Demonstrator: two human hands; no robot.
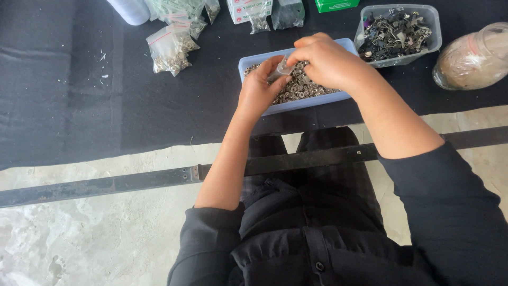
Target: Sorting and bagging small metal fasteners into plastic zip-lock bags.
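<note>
Silver, pale blue and black on a dark cloth

Under the fingers (312, 45), silvery metal rings (304, 87) fill a pale blue tray (248, 63); right of them a clear tub (431, 24) holds black and grey clips (394, 34); left of them clear bags (169, 47) show dull silver pieces; beneath, the cloth (79, 95) is plain black.

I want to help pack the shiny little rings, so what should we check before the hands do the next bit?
1. Left hand holds small clear bag: ok.
2. Right hand at the bag's top: ok.
3. Bag mouth open: cannot tell.
4. Blue tray has plenty of metal rings: ok.
5. Tray fully on black cloth: ok, though near its edge.
6. Filled bags set aside from the tray: ok.
</note>
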